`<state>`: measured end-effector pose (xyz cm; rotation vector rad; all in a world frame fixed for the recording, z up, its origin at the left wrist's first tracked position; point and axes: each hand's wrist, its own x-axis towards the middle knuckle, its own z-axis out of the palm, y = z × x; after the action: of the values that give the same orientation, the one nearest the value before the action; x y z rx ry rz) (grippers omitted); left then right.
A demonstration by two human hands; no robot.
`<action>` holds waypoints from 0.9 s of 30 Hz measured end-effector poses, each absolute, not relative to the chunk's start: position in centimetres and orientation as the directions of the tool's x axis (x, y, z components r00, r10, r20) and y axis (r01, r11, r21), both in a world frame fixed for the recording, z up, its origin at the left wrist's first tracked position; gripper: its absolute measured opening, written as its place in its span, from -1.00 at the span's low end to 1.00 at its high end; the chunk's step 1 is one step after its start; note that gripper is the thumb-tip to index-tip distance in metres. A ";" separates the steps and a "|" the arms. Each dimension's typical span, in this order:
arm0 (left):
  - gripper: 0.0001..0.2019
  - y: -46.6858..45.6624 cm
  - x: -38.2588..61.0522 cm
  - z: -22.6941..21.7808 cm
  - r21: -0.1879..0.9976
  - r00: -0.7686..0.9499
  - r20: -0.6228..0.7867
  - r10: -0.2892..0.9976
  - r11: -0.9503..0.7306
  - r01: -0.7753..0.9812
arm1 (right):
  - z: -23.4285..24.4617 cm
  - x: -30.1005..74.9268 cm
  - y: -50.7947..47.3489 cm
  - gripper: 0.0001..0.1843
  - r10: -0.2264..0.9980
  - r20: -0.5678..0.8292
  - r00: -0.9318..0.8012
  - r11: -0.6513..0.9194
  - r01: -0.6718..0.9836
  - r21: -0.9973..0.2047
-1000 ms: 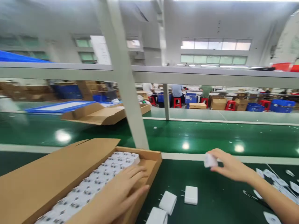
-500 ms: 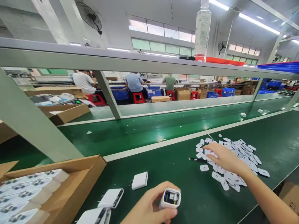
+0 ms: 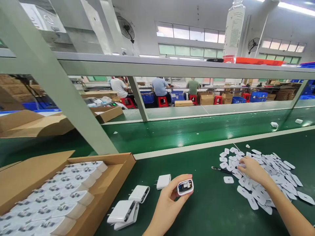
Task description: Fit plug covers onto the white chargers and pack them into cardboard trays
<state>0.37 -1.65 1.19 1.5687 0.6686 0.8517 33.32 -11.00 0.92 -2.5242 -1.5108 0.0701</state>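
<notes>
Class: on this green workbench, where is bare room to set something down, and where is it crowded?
Bare mat lies between the left hand holding a charger and the cover-plate pile under the right hand. Crowded: that pile, the loose chargers beside the carton.

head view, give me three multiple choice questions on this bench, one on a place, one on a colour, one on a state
1. Where is the cardboard box of chargers?
A. left of the left hand
B. right of the right hand
C. on the shelf above

2. What colour is the bench mat?
A. red
B. dark green
C. yellow

3. What is the left hand doing?
A. lying flat and empty
B. holding a white charger in its fingers
C. gripping the pen

Answers:
1 A, the box sits at the left edge of the bench.
2 B, the surface under the loose chargers is dark green.
3 B, the fingers pinch the charger, open end up, while the right hand rests on the pile of white covers.
</notes>
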 end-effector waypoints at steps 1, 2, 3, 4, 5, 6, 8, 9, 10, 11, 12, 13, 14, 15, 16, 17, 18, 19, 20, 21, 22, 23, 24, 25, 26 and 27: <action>-0.73 -1.3 0.2 0.8 0.983 0.559 0.174 0.811 -0.181 -0.043 | 0.8 33.4 -11.0 -0.73 0.875 0.063 0.481 -0.462 0.865 -0.194; -0.73 -1.0 0.0 0.4 0.980 0.547 0.186 0.816 -0.193 -0.046 | 0.7 33.5 -11.0 -0.72 0.873 0.066 0.484 -0.464 0.864 -0.192; -0.73 -0.7 -0.2 0.1 0.978 0.533 0.194 0.824 -0.201 -0.046 | 0.6 33.4 -11.0 -0.71 0.871 0.070 0.486 -0.467 0.864 -0.188; -0.73 -0.5 -0.3 -0.1 0.978 0.520 0.197 0.831 -0.204 -0.043 | 0.5 33.3 -11.0 -0.70 0.870 0.075 0.488 -0.469 0.864 -0.183; -0.73 -0.4 -0.5 -0.1 0.978 0.509 0.194 0.839 -0.203 -0.038 | 0.5 33.1 -11.0 -0.69 0.869 0.081 0.489 -0.470 0.865 -0.175; -0.73 -0.3 -0.7 -0.1 0.980 0.500 0.187 0.846 -0.196 -0.034 | 0.6 32.8 -11.0 -0.69 0.869 0.085 0.488 -0.472 0.868 -0.158; -0.74 -0.5 -0.9 0.2 0.986 0.496 0.160 0.854 -0.164 -0.035 | 1.1 31.9 -11.1 -0.67 0.858 0.104 0.504 -0.485 0.859 -0.165; -0.74 -0.6 -1.0 0.4 0.989 0.501 0.142 0.854 -0.142 -0.040 | 1.5 31.3 -11.1 -0.65 0.850 0.106 0.516 -0.484 0.845 -0.229; -0.75 -0.8 -1.1 0.6 0.992 0.508 0.124 0.852 -0.117 -0.045 | 2.1 30.4 -11.1 -0.63 0.847 0.096 0.523 -0.464 0.815 -0.346; -0.74 -1.0 -1.1 0.8 0.995 0.519 0.104 0.849 -0.091 -0.049 | 2.8 29.3 -11.1 -0.61 0.856 0.067 0.513 -0.415 0.760 -0.501; -0.74 -1.1 -1.1 1.0 0.997 0.531 0.082 0.844 -0.065 -0.051 | 3.6 28.0 -11.0 -0.59 0.879 0.039 0.476 -0.332 0.668 -0.666; -0.73 -1.2 -1.1 1.0 0.998 0.541 0.064 0.839 -0.043 -0.051 | 4.3 26.6 -10.8 -0.59 0.912 0.021 0.409 -0.224 0.543 -0.809; -0.73 -1.3 -1.0 1.0 0.998 0.551 0.050 0.833 -0.027 -0.050 | 5.0 25.0 -10.5 -0.60 0.948 0.021 0.317 -0.117 0.409 -0.905; -0.72 -1.3 -1.0 0.9 0.999 0.558 0.039 0.829 -0.014 -0.049 | 5.6 23.4 -10.0 -0.61 0.971 0.049 0.232 -0.017 0.277 -0.961; -0.72 -1.3 -1.0 0.7 0.999 0.564 0.030 0.826 -0.003 -0.048 | 5.9 21.8 -9.4 -0.63 0.986 0.071 0.153 0.048 0.150 -0.987; -0.72 -1.2 -0.9 0.5 0.999 0.566 0.024 0.824 0.005 -0.051 | 6.1 20.4 -8.8 -0.64 0.992 0.089 0.094 0.086 0.030 -0.996; -0.73 -1.2 -0.9 0.3 0.998 0.567 0.022 0.823 0.012 -0.056 | 6.0 19.1 -8.0 -0.65 0.994 0.100 0.048 0.104 -0.079 -0.991; -0.73 -1.1 -0.9 0.1 0.998 0.567 0.017 0.824 0.022 -0.062 | 5.7 18.0 -7.3 -0.66 0.995 0.101 0.013 0.102 -0.174 -0.979; -0.73 -1.0 -1.0 0.0 0.997 0.564 0.011 0.826 0.034 -0.070 | 5.3 17.2 -6.7 -0.67 0.995 0.100 -0.006 0.095 -0.255 -0.962; -0.74 -0.9 -1.0 0.0 0.996 0.560 0.004 0.829 0.048 -0.078 | 4.7 16.5 -6.2 -0.69 0.995 0.095 -0.015 0.086 -0.321 -0.943; -0.75 -0.9 -1.0 0.1 0.994 0.555 -0.006 0.832 0.065 -0.086 | 4.1 16.1 -5.8 -0.70 0.996 0.086 -0.015 0.074 -0.373 -0.925; -0.75 -0.8 -1.1 0.2 0.992 0.555 -0.020 0.832 0.087 -0.094 | 3.4 15.8 -5.5 -0.71 0.998 0.068 -0.007 0.059 -0.410 -0.910; -0.76 -0.8 -1.1 0.4 0.988 0.556 -0.038 0.830 0.115 -0.104 | 2.8 15.7 -5.3 -0.72 0.999 0.042 0.002 0.039 -0.432 -0.901; -0.75 -0.7 -1.1 0.6 0.982 0.558 -0.058 0.828 0.148 -0.117 | 2.2 15.8 -5.2 -0.73 1.000 0.012 0.013 0.016 -0.440 -0.898; -0.73 -0.7 -1.1 0.8 0.974 0.562 -0.079 0.823 0.184 -0.133 | 1.7 15.9 -5.2 -0.74 1.000 -0.018 0.023 -0.006 -0.438 -0.899; -0.70 -0.7 -1.1 1.0 0.963 0.568 -0.100 0.817 0.223 -0.151 | 1.3 16.1 -5.2 -0.76 0.999 -0.043 0.033 -0.024 -0.427 -0.904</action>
<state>-1.12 -0.65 1.01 1.1595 0.7048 0.7507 16.11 -5.25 1.34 -0.9224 -0.8338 1.3801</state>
